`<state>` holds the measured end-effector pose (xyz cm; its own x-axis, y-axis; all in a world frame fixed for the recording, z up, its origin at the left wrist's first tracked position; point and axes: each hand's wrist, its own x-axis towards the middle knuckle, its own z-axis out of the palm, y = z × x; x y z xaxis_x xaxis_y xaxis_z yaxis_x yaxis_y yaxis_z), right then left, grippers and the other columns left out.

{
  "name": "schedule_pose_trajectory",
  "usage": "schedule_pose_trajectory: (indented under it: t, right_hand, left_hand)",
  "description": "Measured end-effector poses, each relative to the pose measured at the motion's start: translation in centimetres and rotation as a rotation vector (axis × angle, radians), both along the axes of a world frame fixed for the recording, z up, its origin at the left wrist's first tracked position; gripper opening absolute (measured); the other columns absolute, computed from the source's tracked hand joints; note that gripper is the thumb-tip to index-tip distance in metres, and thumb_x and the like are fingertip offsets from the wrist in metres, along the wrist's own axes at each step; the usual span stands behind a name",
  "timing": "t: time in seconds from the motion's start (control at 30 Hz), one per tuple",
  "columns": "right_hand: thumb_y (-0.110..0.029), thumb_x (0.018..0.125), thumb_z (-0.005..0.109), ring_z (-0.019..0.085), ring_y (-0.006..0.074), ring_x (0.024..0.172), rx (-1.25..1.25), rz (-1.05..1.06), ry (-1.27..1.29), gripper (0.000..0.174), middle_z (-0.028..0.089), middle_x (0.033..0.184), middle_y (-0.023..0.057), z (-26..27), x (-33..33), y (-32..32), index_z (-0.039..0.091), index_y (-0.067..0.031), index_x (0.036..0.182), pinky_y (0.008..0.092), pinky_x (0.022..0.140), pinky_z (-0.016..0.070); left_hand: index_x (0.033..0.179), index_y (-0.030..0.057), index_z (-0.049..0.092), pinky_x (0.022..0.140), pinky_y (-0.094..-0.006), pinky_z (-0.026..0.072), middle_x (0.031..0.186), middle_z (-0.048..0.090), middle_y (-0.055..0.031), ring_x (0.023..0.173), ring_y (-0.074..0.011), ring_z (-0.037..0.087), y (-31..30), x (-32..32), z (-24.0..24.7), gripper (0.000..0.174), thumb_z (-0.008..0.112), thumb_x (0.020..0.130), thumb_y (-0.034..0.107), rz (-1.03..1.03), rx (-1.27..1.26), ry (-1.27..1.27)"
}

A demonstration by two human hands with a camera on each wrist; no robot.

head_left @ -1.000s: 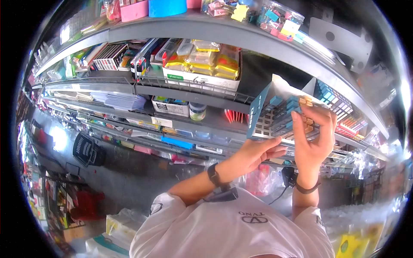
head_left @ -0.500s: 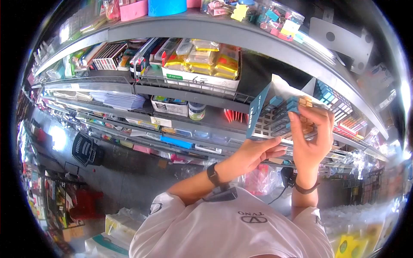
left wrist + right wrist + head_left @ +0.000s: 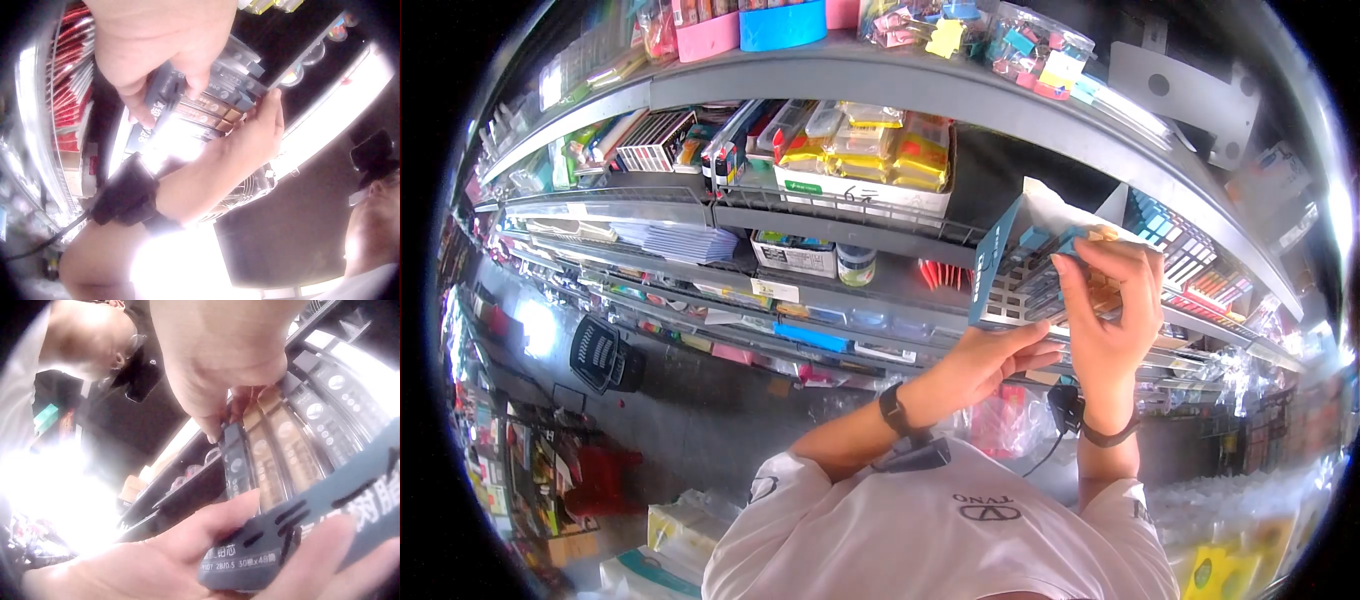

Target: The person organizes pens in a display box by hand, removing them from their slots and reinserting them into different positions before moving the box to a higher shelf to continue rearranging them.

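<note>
In the head view my left hand (image 3: 975,370) grips the lower edge of a teal and white display box (image 3: 992,268), tilted and filled with rows of slim cases. My right hand (image 3: 1115,315) reaches over its near side, thumb and fingers pinching among the tan and grey cases. The right wrist view has the right hand (image 3: 219,356) at a dark case (image 3: 235,465) beside tan cases (image 3: 289,447), while the left thumb lies along the box front (image 3: 250,578). From the left wrist, the left hand (image 3: 165,40) holds the box; its contact underneath is partly hidden.
A carton of yellow packets (image 3: 865,160) stands on the shelf to the left. Beside the held box are more blue and red slim cases (image 3: 1175,235). A metal shelf edge (image 3: 900,75) runs above, and a black basket (image 3: 597,350) is lower left.
My right hand has shifted slightly left, its fingertips now lower among the tan cases. The box has moved slightly left in the head view; my left hand keeps its hold.
</note>
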<state>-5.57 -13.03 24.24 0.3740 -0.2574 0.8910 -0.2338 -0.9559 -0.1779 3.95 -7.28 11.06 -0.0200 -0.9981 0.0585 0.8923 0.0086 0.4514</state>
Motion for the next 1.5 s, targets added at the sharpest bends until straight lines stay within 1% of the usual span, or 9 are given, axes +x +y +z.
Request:
schedule_pose_trajectory:
  t: [0.1, 0.23, 0.33, 0.4, 0.53, 0.6, 0.8, 0.9, 1.5]
  right_hand:
    - [-0.003, 0.076, 0.09, 0.063, 0.0284, 0.093, -0.012, 0.003, 0.006, 0.033, 0.073, 0.098, 0.0071, 0.1, -0.1, -0.1, 0.074, -0.0088, 0.104, 0.0383, 0.085, 0.048]
    - [0.002, 0.081, 0.087, 0.063, 0.019, 0.093, 0.011, 0.019, 0.018, 0.027, 0.071, 0.1, 0.008, 0.2, -0.2, 0.0, 0.073, -0.0034, 0.104, 0.0283, 0.074, 0.0521]
    - [0.001, 0.082, 0.087, 0.063, 0.0179, 0.092, -0.01, 0.027, 0.012, 0.027, 0.07, 0.101, 0.0077, 0.2, -0.1, -0.2, 0.073, -0.0035, 0.104, 0.0273, 0.073, 0.0522]
    - [0.001, 0.082, 0.087, 0.063, 0.0179, 0.092, -0.013, 0.027, 0.006, 0.027, 0.07, 0.101, 0.0075, 0.2, -0.1, -0.3, 0.073, -0.0035, 0.105, 0.0272, 0.073, 0.0522]
    - [0.002, 0.082, 0.086, 0.063, 0.0183, 0.091, -0.005, 0.031, -0.003, 0.029, 0.071, 0.101, 0.0073, 0.3, -0.1, -0.3, 0.072, -0.004, 0.106, 0.0275, 0.073, 0.0521]
    - [0.002, 0.081, 0.086, 0.063, 0.0188, 0.091, -0.011, 0.031, 0.004, 0.029, 0.071, 0.102, 0.0072, 0.4, -0.2, -0.2, 0.072, -0.004, 0.106, 0.0277, 0.073, 0.052]
    - [0.004, 0.079, 0.086, 0.064, 0.0224, 0.091, -0.03, 0.03, -0.027, 0.03, 0.073, 0.1, 0.0082, 1.0, -0.7, 0.3, 0.072, -0.0037, 0.104, 0.0331, 0.08, 0.0516]
    - [0.0, 0.075, 0.089, 0.065, 0.0269, 0.092, -0.022, 0.067, -0.061, 0.036, 0.074, 0.1, 0.0046, 0.8, -0.9, 0.1, 0.073, -0.0081, 0.106, 0.0378, 0.085, 0.0489]
    - [-0.005, 0.07, 0.093, 0.06, 0.0245, 0.081, -0.028, 0.11, -0.028, 0.032, 0.072, 0.089, 0.0027, 0.5, -0.5, 0.7, 0.075, -0.0104, 0.096, 0.0375, 0.072, 0.0455]
  left_hand:
    - [0.144, 0.0067, 0.054, 0.108, -0.0437, 0.0572, 0.14, 0.062, -0.0087, 0.125, -0.0264, 0.066, -0.2, 0.0, -0.4, 0.041, 0.065, 0.105, 0.008, -0.004, 0.003, 0.005]
    - [0.144, 0.0066, 0.054, 0.108, -0.0444, 0.057, 0.14, 0.062, -0.0087, 0.125, -0.0263, 0.066, -0.1, -0.1, -0.3, 0.041, 0.065, 0.105, 0.008, -0.001, -0.023, 0.012]
    - [0.134, 0.0041, 0.062, 0.107, -0.042, 0.0595, 0.131, 0.068, -0.0075, 0.113, -0.0226, 0.072, 0.0, -0.1, 0.1, 0.034, 0.072, 0.101, 0.009, 0.019, -0.029, 0.048]
    - [0.141, 0.0054, 0.056, 0.108, -0.0436, 0.0577, 0.137, 0.065, -0.0086, 0.121, -0.0247, 0.068, -0.2, -0.1, -0.4, 0.039, 0.068, 0.103, 0.008, 0.006, -0.035, 0.022]
    - [0.143, 0.0048, 0.055, 0.11, -0.0453, 0.0552, 0.139, 0.064, -0.0101, 0.125, -0.0256, 0.066, -0.1, 0.0, -0.5, 0.04, 0.066, 0.104, 0.008, -0.007, -0.076, -0.015]
    - [0.138, 0.0037, 0.059, 0.11, -0.0444, 0.0567, 0.135, 0.066, -0.0088, 0.12, -0.0237, 0.069, -0.1, 0.1, -0.3, 0.037, 0.069, 0.102, 0.007, -0.021, -0.088, 0.008]
    - [0.136, 0.0035, 0.061, 0.111, -0.0449, 0.0566, 0.131, 0.068, -0.0086, 0.118, -0.0246, 0.069, 0.0, 0.2, 0.0, 0.035, 0.068, 0.102, 0.003, -0.034, -0.028, -0.017]
    - [0.135, 0.0034, 0.061, 0.112, -0.0456, 0.0559, 0.131, 0.068, -0.009, 0.119, -0.0254, 0.069, 0.0, 0.2, 0.0, 0.033, 0.067, 0.102, 0.003, -0.008, -0.034, -0.031]
    - [0.137, 0.0042, 0.059, 0.11, -0.0447, 0.0569, 0.133, 0.067, -0.0095, 0.121, -0.025, 0.069, 0.4, 0.3, 0.0, 0.035, 0.067, 0.103, 0.007, -0.009, 0.008, -0.098]
